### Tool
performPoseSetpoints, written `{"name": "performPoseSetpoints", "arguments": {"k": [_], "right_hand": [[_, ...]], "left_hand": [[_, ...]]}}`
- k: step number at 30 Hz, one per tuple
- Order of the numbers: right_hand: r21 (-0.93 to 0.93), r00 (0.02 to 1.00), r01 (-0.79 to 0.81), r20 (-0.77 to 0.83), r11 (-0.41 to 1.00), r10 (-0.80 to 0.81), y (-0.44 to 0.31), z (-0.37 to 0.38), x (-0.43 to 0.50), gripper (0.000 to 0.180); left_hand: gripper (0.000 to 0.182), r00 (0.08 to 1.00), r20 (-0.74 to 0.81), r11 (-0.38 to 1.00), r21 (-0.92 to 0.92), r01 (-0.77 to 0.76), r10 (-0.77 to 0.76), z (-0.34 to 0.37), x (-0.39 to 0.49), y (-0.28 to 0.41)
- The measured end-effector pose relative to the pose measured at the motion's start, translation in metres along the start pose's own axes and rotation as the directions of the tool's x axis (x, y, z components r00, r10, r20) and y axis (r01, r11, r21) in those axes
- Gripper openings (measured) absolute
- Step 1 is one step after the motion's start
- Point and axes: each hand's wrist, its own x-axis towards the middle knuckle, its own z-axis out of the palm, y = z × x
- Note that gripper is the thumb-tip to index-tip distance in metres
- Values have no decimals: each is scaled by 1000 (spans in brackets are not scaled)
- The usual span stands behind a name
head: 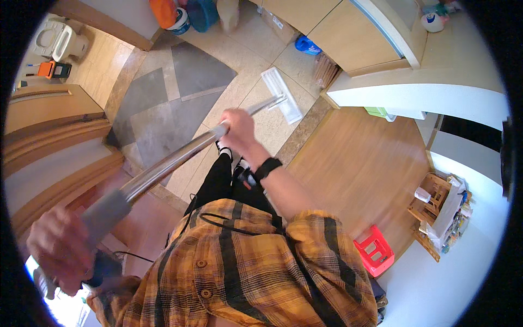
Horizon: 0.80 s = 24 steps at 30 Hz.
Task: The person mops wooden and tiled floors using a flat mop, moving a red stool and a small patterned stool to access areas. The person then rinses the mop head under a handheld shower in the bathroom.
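Note:
A flat mop's metal pole [171, 163] slants across the view from lower left to upper right. My left hand [61, 249], blurred at the lower left, is closed on the pole beside its grey grip [107, 212]. Farther down the pole, near the middle of the view, my right hand [239, 130] is wrapped around it, with a black band on the wrist. At the far end, the white rectangular mop head [282, 96] lies on the beige floor tiles, right of the grey tiles.
A wooden cabinet [355, 39] stands at the upper right, with a blue item [307, 45] beside its base. Buckets [202, 15] stand at the top. A toilet [61, 43] shows through a doorway at upper left. Right are a stone threshold [304, 131], wood floor and red plastic stool [376, 251].

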Motion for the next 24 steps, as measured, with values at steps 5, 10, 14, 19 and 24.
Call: {"name": "performPoseSetpoints", "arguments": {"k": [5, 10, 14, 19, 24], "right_hand": [[90, 955, 1, 296, 996, -28, -56, 5, -28, 10], [72, 998, -29, 50, 997, 26, -41, -13, -14, 8], [-25, 969, -181, -173, 983, 174, 21, -49, 16, 9], [-277, 954, -105, -299, 955, 18, 88, -70, 45, 16], [-129, 991, -19, -131, 991, 2, 84, -64, 41, 16]], "left_hand": [[22, 719, 659, 975, -121, -188, 220, -79, -34, 73], [23, 774, 633, 987, -100, 125, -34, -67, -14, 61], [8, 957, 238, 986, 64, 156, -167, 8, 35, -21], [11, 975, 152, 983, 110, 146, -161, 25, 57, -85], [2, 965, 190, 974, 170, 148, -180, 14, 45, -68]]}}
